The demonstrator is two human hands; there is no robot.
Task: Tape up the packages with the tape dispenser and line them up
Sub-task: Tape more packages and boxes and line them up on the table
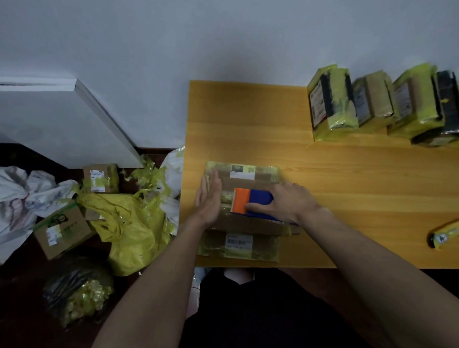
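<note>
A brown cardboard package [247, 197] wrapped in yellowish tape lies flat near the front left corner of the wooden worktop [356, 183], a white label on its far end. It rests on top of another flat taped package [238, 244], whose labelled near side shows at the worktop's front edge. The tape dispenser [251, 202], orange at its left end and blue behind, sits on the upper package. Along the far right, a row of taped packages [389, 107] stands upright, side by side.
</note>
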